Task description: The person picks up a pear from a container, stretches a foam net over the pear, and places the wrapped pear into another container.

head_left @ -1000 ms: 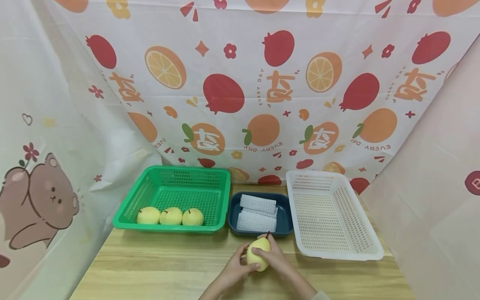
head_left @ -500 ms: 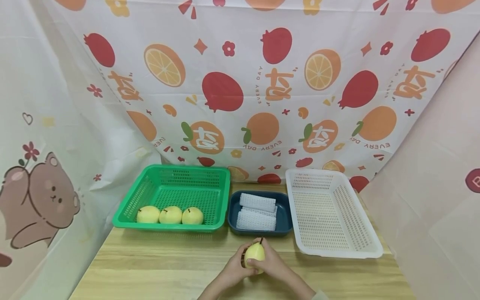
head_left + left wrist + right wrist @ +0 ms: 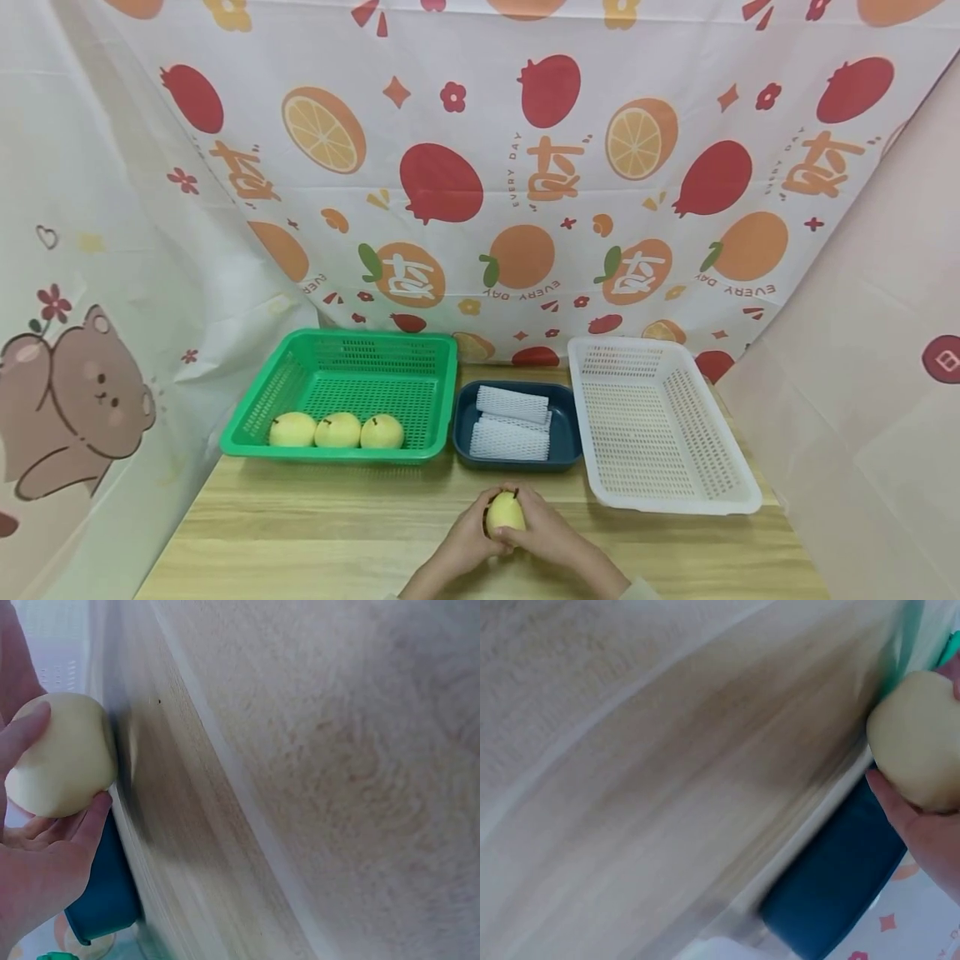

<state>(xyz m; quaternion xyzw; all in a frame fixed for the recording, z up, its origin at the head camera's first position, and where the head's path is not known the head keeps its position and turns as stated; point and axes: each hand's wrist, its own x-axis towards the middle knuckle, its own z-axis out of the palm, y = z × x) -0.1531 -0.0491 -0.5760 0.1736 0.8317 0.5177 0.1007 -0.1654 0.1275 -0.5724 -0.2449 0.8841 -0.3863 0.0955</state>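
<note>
A yellow pear (image 3: 506, 512) with a dark stem is held between both hands above the near part of the table. My left hand (image 3: 468, 533) grips its left side, and in the left wrist view the thumb and fingers curl round the pear (image 3: 66, 757). From the other side my right hand (image 3: 546, 527) holds it, with fingers along the pear (image 3: 919, 742) in the right wrist view. Beyond the hands lies a dark blue tray (image 3: 465, 458) with several white foam net sleeves (image 3: 512, 437) in it.
At the left stands a green basket (image 3: 337, 333) with three pears (image 3: 337, 430) along its near side. A white basket (image 3: 675, 507) is at the right. All rest on a wooden table (image 3: 300, 533) before a fruit-print curtain (image 3: 480, 167).
Both hands have drawn the pear slightly toward me and to the left, turning it so its stem stands more upright. The right hand now covers more of it. Baskets and tray keep their places.
</note>
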